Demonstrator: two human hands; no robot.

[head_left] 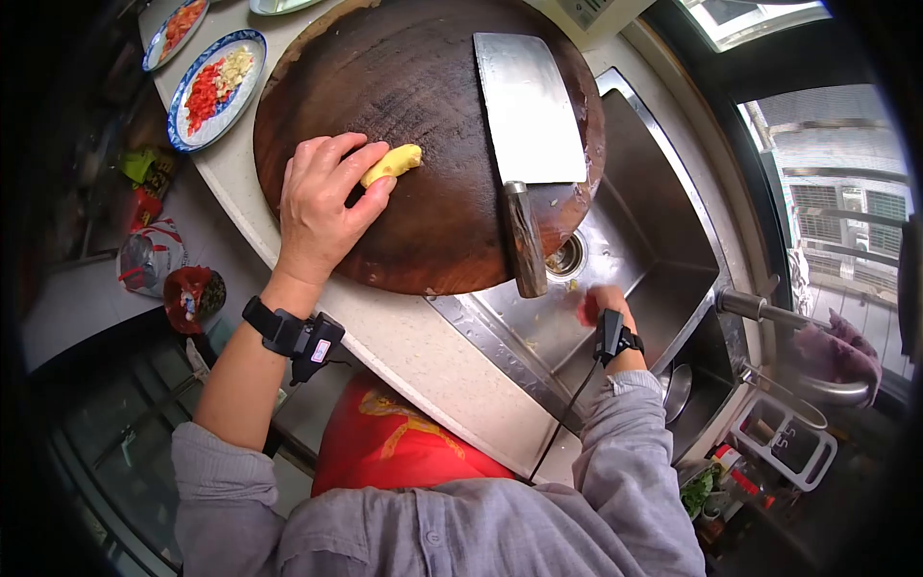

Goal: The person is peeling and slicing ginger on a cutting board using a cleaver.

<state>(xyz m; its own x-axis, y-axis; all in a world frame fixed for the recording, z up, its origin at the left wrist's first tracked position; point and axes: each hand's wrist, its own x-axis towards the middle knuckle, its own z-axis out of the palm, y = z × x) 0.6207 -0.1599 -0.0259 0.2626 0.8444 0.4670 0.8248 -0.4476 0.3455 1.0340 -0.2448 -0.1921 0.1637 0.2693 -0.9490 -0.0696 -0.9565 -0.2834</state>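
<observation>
My left hand (327,202) pinches a piece of peeled yellow ginger (396,163) between thumb and fingers, on the left part of a round wooden chopping block (413,231). To the right on the same block lies a cleaver (532,111), its blade flat and its wooden handle pointing towards me over the block's near edge. My right hand (608,302) is over the steel sink (663,231), close to the drain. Its fingers are blurred, with a reddish smear beside them, so what it holds, if anything, I cannot make out.
A blue-rimmed plate (181,142) with chopped red pepper and minced pale pieces stands left of the block. Behind it is another plate (150,63) with red pieces. A faucet (755,306) and a purple cloth (841,351) are at the right, by the window.
</observation>
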